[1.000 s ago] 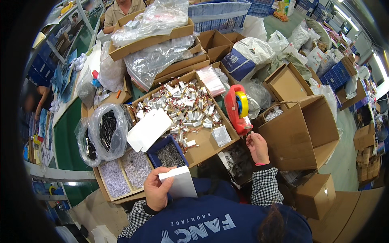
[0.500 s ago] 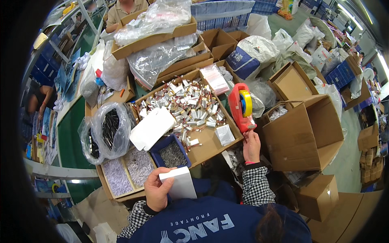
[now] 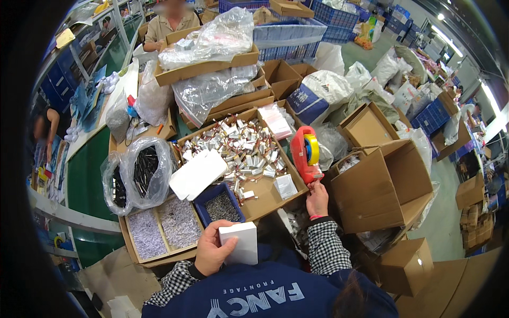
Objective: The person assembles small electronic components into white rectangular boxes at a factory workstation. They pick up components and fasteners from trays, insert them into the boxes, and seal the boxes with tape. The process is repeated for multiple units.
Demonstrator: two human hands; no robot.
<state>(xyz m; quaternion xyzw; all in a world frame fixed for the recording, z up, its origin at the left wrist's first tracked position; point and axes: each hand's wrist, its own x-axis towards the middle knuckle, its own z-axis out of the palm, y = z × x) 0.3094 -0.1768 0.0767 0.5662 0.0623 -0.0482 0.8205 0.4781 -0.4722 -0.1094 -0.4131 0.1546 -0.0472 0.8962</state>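
My left hand is closed around a small white box, thumb on its front face, in front of my chest. Reaching out to the right, my right hand has its fingertips pinched at the cutter end of a red tape dispenser with a yellow-rimmed roll of tape. The strip of tape itself is too fine to make out. Beyond my hands lies a shallow cardboard tray holding many small silver battery packs with thin wires. A blank white card or flat box lies over the tray's left part.
Near the left hand are a blue bin of small dark metal parts and a divided wooden tray of small pale pieces. A clear bag of black parts stands further left. Open cartons crowd the right side; a person is across the bench.
My view has shifted slightly. The white box in my left hand has turned, showing more of its broad face and top. My right hand stays at the dispenser's cutter end.
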